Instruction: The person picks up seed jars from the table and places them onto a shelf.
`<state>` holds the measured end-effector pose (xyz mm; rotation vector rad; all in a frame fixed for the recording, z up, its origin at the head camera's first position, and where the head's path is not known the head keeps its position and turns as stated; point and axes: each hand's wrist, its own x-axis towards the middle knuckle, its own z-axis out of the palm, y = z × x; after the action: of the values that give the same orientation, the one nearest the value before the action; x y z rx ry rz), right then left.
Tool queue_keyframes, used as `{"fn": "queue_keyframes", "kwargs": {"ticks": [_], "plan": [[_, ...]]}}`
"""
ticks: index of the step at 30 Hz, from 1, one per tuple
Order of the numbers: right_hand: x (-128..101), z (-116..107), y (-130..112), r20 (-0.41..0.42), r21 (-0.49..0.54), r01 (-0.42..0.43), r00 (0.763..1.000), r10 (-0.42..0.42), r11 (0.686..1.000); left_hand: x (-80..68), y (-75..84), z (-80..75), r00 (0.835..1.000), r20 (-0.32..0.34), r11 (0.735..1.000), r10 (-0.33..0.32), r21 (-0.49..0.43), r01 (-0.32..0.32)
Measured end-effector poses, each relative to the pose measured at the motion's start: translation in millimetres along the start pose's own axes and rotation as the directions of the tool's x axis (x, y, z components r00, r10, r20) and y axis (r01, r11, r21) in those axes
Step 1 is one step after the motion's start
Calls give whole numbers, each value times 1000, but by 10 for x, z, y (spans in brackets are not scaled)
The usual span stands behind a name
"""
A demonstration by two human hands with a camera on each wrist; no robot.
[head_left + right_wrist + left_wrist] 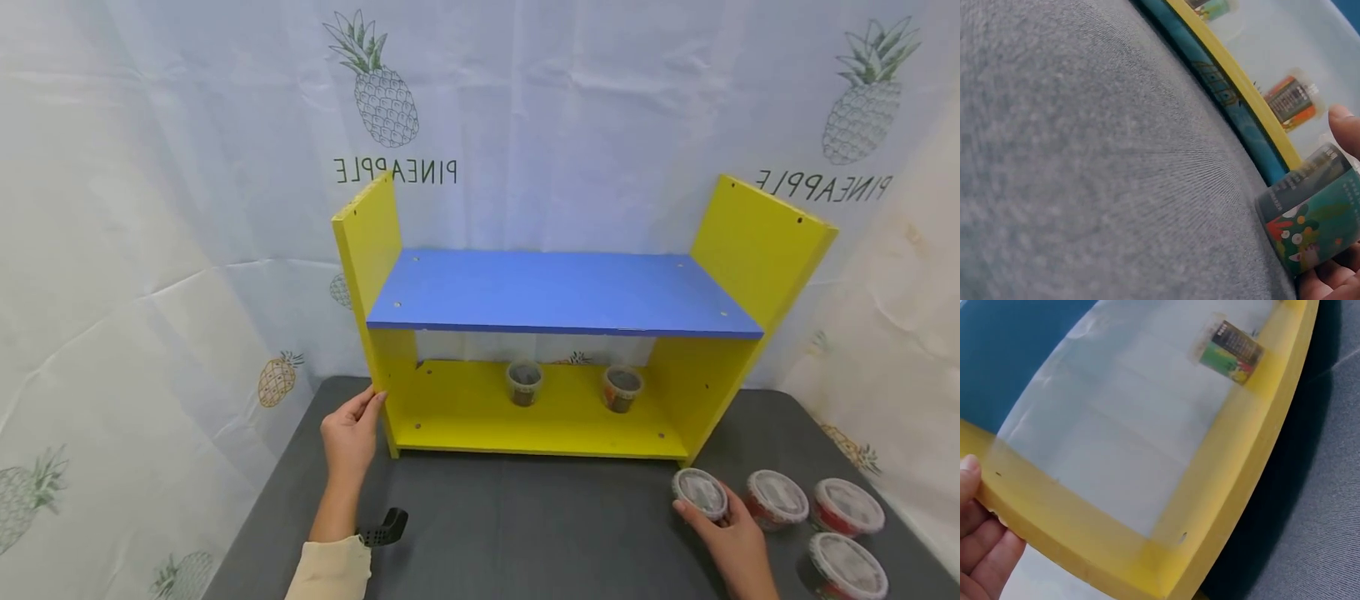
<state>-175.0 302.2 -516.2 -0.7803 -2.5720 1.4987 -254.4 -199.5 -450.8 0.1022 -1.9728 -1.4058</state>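
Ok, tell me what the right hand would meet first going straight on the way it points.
Leading with the tub it grips, the right hand would probably meet the yellow shelf unit first, near its lower right front corner, though depth is hard to judge.

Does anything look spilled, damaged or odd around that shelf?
No spill or obvious damage shows; both tubs on the shelf stand upright. One oddity: the PINEAPPLE lettering on the backdrop reads mirrored.
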Motion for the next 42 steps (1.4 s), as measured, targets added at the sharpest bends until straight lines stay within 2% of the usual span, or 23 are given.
{"fn": "queue_keyframes", "kwargs": {"ticks": [9,17,22,29,32,35,38,42], "plan": [[-27,32,8,46,-59,-12,999,15,998,-57,32,-128,1000,-14,999,-12,-32,11],[-44,49,-51,-26,-62,-19,1000,17,998,-16,59,-125,1000,-1,1000,0,-16,0],[-92,117,-150,-26,-22,27,999,-28,999,-15,53,-91,1000,-19,999,-3,-33,2],[-166,384,-467,56,41,118,991,-120,992,-11,11,-69,999,-34,1000,-4,-14,3],[-190,590,-681,109,104,196,972,-208,975,-6,3,-56,999,-32,1000,-11,-7,11],[-216,861,-919,161,190,286,935,-317,939,-3,6,-41,999,-34,1000,-9,-6,9],[-248,1176,-1146,192,263,376,882,-431,888,-2,7,-20,999,-34,1000,1,-18,-1],[-277,1595,-1407,245,331,445,811,-531,832,-12,1,7,1000,-26,999,0,-35,-1]]}}
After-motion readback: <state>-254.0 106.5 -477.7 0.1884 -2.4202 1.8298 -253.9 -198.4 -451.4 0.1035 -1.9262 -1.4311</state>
